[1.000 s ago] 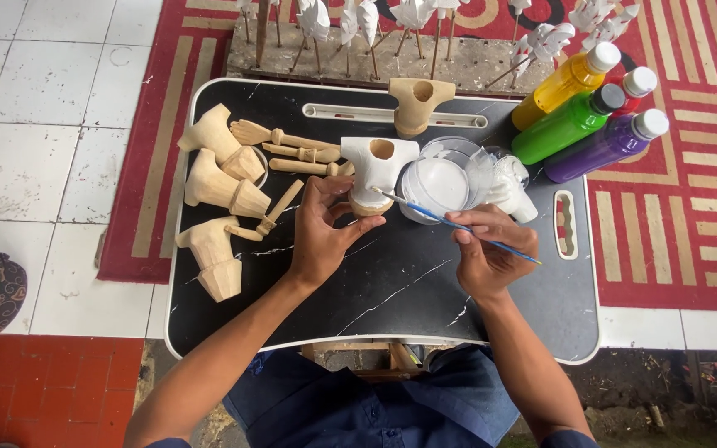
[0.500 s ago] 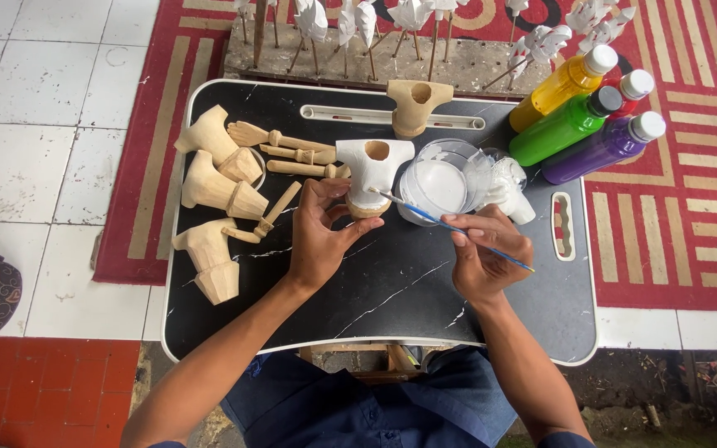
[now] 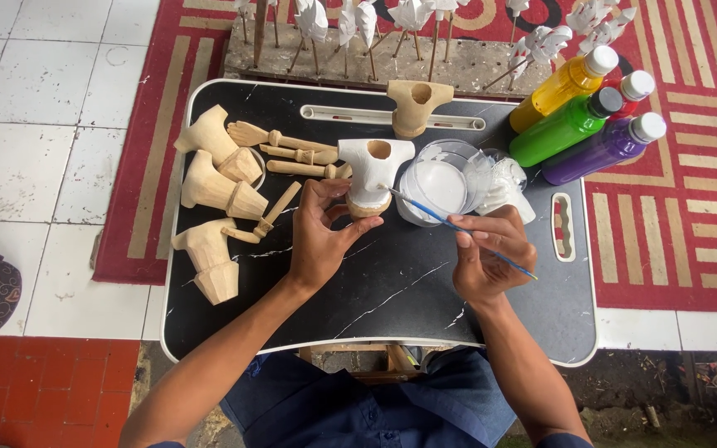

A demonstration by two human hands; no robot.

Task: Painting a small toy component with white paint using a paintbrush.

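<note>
Your left hand [image 3: 321,236] is gripping the white-painted wooden piece [image 3: 373,174] upright on the black tabletop [image 3: 392,282], while your right hand [image 3: 491,253] is pinching the thin brush [image 3: 458,228], its long axis slanting up-left toward that piece.

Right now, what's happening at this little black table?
A person is painting a carved wooden torso piece white. The left hand steadies it upright on the black tray table, while the right hand holds a thin blue brush with its tip at the piece's side. A cup of white paint sits just behind. Unpainted wooden parts lie to the left, and coloured paint bottles to the right.
</note>
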